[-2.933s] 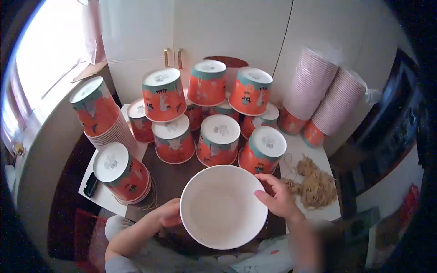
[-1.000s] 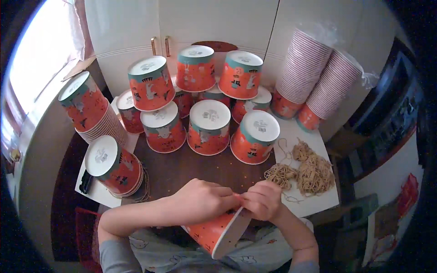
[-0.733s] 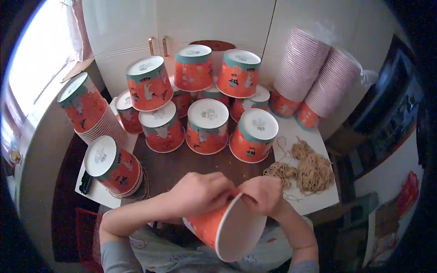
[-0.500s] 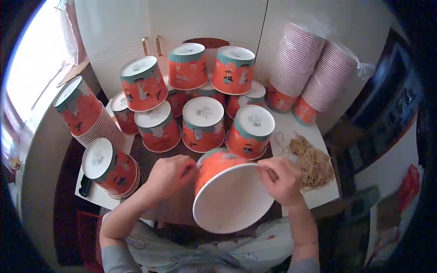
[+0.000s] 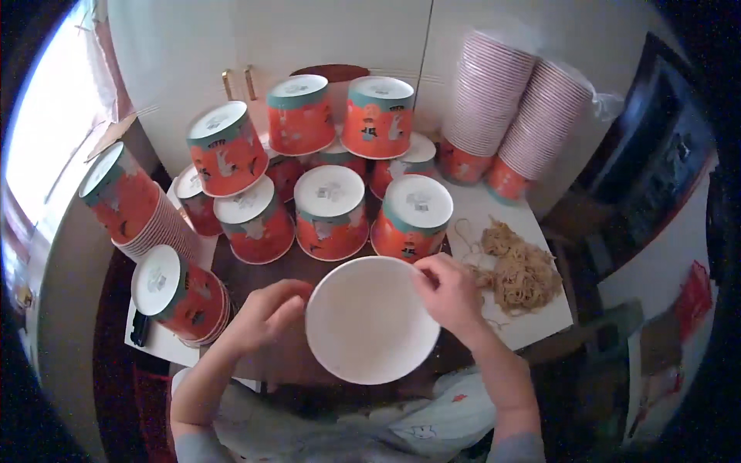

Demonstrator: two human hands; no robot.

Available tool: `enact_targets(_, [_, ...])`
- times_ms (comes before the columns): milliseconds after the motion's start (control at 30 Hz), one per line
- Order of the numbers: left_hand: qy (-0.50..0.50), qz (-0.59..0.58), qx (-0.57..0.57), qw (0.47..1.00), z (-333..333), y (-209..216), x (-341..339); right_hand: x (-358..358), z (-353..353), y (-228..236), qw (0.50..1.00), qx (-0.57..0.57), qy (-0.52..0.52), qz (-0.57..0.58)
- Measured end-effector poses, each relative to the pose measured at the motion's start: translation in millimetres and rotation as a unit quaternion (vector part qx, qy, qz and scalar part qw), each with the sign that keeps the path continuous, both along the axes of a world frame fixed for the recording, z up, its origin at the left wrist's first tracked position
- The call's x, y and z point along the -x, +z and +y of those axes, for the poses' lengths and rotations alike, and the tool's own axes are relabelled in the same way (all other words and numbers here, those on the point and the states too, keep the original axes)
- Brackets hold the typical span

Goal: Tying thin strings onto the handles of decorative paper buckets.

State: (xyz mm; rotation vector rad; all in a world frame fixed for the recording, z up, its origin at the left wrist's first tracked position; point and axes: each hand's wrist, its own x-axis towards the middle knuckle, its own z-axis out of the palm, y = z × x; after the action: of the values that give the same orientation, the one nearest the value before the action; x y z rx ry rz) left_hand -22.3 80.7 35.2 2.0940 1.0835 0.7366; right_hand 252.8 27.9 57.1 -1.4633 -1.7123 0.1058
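Note:
A large paper bucket (image 5: 373, 320) is tipped toward me over the near table, its white inside and round rim facing up. At its upper right rim my right hand (image 5: 450, 292) is closed, thumb and fingers pinching the edge. My left hand (image 5: 268, 315) is at the bucket's left side, fingers curled together beside the rim; whatever is between them is too small to make out. Beyond the bucket, several upside-down orange and teal paper buckets (image 5: 330, 212) stand in rows, some stacked on others. A tangled heap of tan twine (image 5: 525, 270) lies right of my right hand.
Nested paper buckets lean at the left in a stack (image 5: 127, 197), with a shorter stack (image 5: 181, 297) nearer me. Two tall stacks in clear plastic (image 5: 490, 96) stand at the back right. A small black object (image 5: 140, 329) rests near the table's left edge (image 5: 174, 351).
The bucket has turned from its side, so its mouth faces up and its orange wall is hidden. My left hand has dropped slightly and my right hand has shifted left.

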Motion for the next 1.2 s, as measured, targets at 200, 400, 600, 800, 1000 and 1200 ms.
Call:
enact_targets(200, [-0.054, 0.032, 0.084, 0.994, -13, 12, -5, -2, 11, -31, 0.995, 0.083, 0.020, 0.045])
enact_targets(400, [-0.008, 0.002, 0.146, 0.989, -5, -2, -6, -53, 29, -22, 0.918, 0.332, 0.046, 0.213])
enact_targets(600, [-0.048, 0.004, 0.132, 0.990, 6, -1, -21, -171, 64, -107, 0.964, 0.219, -0.078, 0.126])
enact_targets(800, [0.013, 0.036, 0.051, 0.998, 3, 4, -17, -191, 110, -141, 0.958, 0.212, -0.160, -0.109])
enact_targets(1000, [0.029, 0.031, 0.066, 0.997, -6, -6, 10, -208, 136, -182, 0.877, 0.284, -0.241, -0.303])
enact_targets(1200, [0.025, -0.049, 0.032, 0.998, -10, 11, 15, -195, 118, -73, 0.932, 0.203, -0.127, 0.272])
